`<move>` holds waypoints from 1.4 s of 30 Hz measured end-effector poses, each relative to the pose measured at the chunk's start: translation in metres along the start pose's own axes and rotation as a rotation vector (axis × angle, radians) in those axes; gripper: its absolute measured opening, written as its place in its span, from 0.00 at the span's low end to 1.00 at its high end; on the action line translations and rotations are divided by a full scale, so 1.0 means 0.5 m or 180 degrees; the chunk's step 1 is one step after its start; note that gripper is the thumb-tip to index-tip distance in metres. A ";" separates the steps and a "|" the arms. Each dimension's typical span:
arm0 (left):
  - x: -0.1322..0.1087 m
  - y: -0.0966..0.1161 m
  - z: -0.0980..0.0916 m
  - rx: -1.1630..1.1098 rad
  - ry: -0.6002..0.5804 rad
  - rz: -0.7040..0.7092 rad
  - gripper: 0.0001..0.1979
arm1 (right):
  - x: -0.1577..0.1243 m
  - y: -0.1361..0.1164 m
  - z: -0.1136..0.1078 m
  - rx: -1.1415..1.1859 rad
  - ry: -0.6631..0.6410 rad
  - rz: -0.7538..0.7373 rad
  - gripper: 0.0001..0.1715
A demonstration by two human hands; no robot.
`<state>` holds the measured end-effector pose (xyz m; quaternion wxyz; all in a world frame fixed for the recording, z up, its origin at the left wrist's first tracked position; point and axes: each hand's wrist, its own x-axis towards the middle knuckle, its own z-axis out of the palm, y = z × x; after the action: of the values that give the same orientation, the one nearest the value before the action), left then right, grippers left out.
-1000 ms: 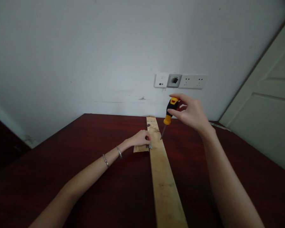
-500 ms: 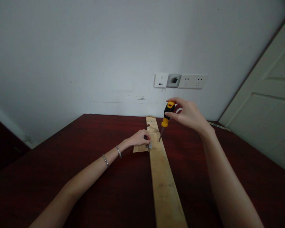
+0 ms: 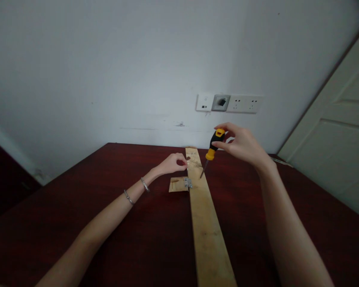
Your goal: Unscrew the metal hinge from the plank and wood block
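A screwdriver point(image 3: 214, 144) with a yellow and black handle is in my right hand point(image 3: 242, 145), tilted so its tip points down over the long wooden board point(image 3: 206, 223). Thumb and fingers of my left hand point(image 3: 173, 162) are pinched together beside the board's left edge; whatever they hold is too small to make out. Just below that hand, a metal hinge point(image 3: 188, 183) lies across the joint between the board and a small wooden piece point(image 3: 177, 184) on its left.
The board lies lengthwise on a dark red table point(image 3: 137, 239), its far end near the white wall. Wall sockets point(image 3: 242, 103) are mounted above the table's back edge. A pale panelled door point(image 3: 341, 131) stands at the right, with a thin light strip point(image 3: 283, 162) near it.
My left hand has lifted off the hinge and moved up and slightly left, uncovering the hinge and small wooden piece. The screwdriver stays above the board with little movement.
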<state>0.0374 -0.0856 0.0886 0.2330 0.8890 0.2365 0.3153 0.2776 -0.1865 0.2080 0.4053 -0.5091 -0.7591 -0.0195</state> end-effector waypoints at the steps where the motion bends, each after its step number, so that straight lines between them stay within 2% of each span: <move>1: -0.002 0.001 -0.018 0.0052 0.0081 -0.0010 0.03 | 0.000 0.002 -0.002 0.0005 0.0013 0.0000 0.23; 6: -0.045 -0.022 -0.134 0.0342 0.0230 -0.0305 0.03 | -0.001 0.009 -0.009 0.0018 0.0068 0.0032 0.24; 12: -0.161 -0.091 -0.294 0.1267 -0.0358 -0.1410 0.07 | 0.002 0.016 -0.011 -0.0013 0.0047 0.0129 0.26; 16: -0.246 -0.130 -0.356 0.1635 -0.0644 -0.1921 0.06 | 0.004 0.014 -0.012 -0.0087 0.0044 0.0380 0.28; 19: -0.292 -0.150 -0.368 0.1898 -0.0874 -0.2239 0.05 | 0.006 0.004 -0.013 -0.0093 -0.0001 0.0529 0.32; 23: -0.317 -0.164 -0.356 0.2204 -0.1107 -0.2362 0.05 | 0.009 -0.013 -0.014 -0.0121 -0.0093 0.0665 0.35; 27: -0.314 -0.176 -0.332 0.2384 -0.1337 -0.2324 0.03 | 0.010 -0.018 -0.014 -0.0181 -0.0141 0.0785 0.38; 32: -0.307 -0.194 -0.313 0.2489 -0.1515 -0.2355 0.03 | 0.010 -0.021 -0.018 -0.0217 -0.0101 0.0801 0.36; 38: -0.308 -0.199 -0.314 0.2476 -0.1558 -0.2420 0.05 | 0.010 -0.025 -0.017 -0.0106 -0.0093 0.0756 0.37; 42: -0.313 -0.194 -0.321 0.2460 -0.1529 -0.2420 0.11 | 0.008 -0.018 -0.014 -0.0172 -0.0084 0.0668 0.37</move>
<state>-0.2046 -0.0561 0.0745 0.0361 0.8088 0.5767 -0.1092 0.2739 -0.1911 0.2187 0.3813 -0.5967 -0.7061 0.0093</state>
